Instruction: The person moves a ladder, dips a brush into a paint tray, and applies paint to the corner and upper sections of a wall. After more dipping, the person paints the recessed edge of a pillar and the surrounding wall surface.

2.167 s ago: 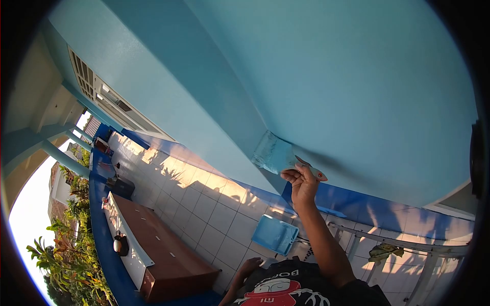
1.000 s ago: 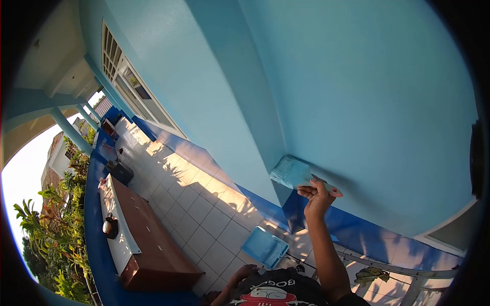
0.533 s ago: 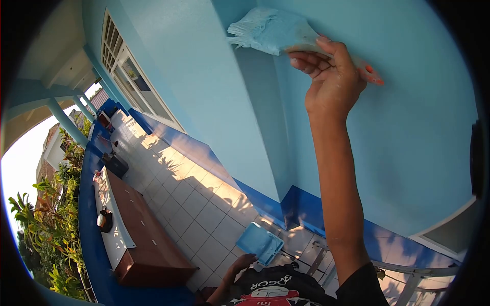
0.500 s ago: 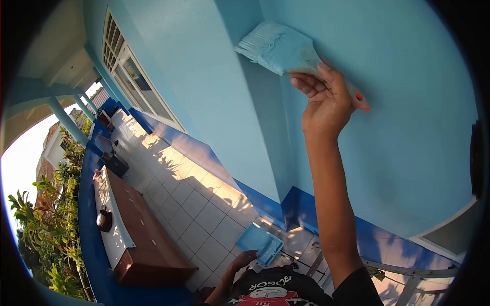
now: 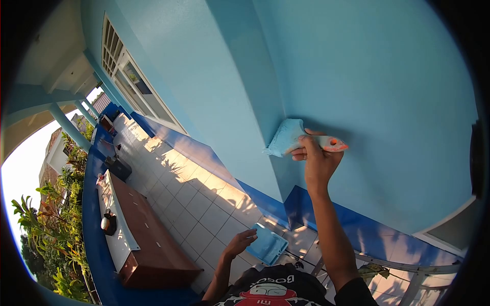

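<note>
The right hand grips one paintbrush at the blue wall; the left hand, fingers loosely extended, shows before one light-blue tray on the tiled floor.

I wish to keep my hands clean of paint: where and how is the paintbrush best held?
Probably hold the paintbrush by its handle, behind the bristles, coming from below in the picture, as the right hand does. The handle is narrower and points away from the wall edge; the bristles spread wide, coated with light blue paint.
</note>
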`<action>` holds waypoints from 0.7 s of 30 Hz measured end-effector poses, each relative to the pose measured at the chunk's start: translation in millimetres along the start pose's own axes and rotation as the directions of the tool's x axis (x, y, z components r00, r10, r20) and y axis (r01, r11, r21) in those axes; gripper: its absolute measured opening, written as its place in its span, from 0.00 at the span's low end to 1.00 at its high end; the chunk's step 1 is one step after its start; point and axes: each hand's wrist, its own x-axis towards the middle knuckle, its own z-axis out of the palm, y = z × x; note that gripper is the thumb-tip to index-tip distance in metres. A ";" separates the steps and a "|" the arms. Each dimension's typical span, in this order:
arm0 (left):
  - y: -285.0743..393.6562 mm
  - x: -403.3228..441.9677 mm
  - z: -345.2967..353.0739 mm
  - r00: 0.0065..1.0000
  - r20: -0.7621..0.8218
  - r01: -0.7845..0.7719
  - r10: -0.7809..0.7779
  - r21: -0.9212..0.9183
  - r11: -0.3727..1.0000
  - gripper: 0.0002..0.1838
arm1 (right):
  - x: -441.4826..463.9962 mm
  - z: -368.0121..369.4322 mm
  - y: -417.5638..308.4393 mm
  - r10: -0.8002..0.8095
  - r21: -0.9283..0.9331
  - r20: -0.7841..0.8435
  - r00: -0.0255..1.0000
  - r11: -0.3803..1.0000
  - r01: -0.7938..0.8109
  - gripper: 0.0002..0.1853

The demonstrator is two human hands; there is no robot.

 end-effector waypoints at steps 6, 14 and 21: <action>-10.9 0.0 19.6 0.997 0.071 0.011 -0.007 -0.055 0.998 0.34 | 58.9 69.4 -81.5 -0.207 0.349 0.117 0.971 0.924 0.155 0.15; -21.4 -11.2 18.5 0.996 0.064 0.070 -0.066 -0.061 0.996 0.34 | -16.9 -53.5 109.4 0.316 0.475 0.013 0.949 0.833 -0.284 0.15; -27.3 -17.8 17.5 0.988 0.051 0.150 -0.147 -0.069 0.986 0.34 | -55.7 -132.3 123.8 0.407 0.214 -0.260 0.875 0.908 -0.359 0.13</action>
